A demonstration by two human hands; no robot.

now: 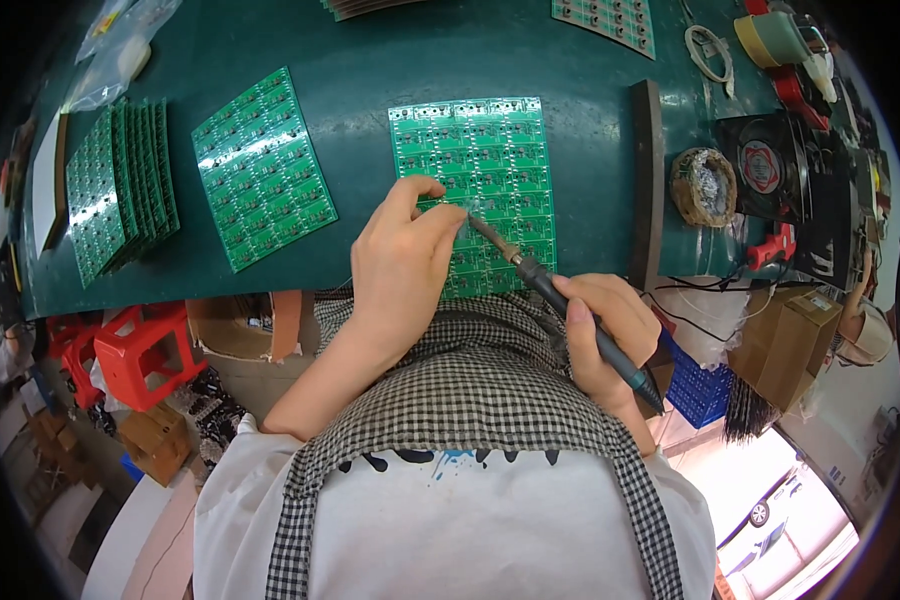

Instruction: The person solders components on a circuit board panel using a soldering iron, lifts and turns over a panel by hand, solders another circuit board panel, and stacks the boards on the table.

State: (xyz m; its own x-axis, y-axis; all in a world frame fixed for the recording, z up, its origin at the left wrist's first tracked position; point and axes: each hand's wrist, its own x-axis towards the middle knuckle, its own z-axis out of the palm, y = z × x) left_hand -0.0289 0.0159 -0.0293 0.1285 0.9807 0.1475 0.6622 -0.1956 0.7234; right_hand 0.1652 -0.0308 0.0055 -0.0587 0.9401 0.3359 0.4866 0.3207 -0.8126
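Observation:
A green circuit board panel (515, 150), made up of rows of small identical circuits, lies flat on the table in front of me. My right hand (610, 325) is wrapped round the dark handle of a soldering iron (545, 282), whose tip slants down to the middle of the panel. Close to that tip, my left hand (405, 250) has thumb and forefinger pinched together over the panel. What they pinch is too small to make out. Farther left lies a second green panel (265, 165), and beyond it stands a stack of similar panels (120, 190).
A dark bar (646, 180) lies right of the panel. Past it are a round tin (704, 187), a black fan (765, 165) and a coil of pale cable (708, 55). More panels (610, 22) sit at the far edge. Red stools (145, 355) stand below left.

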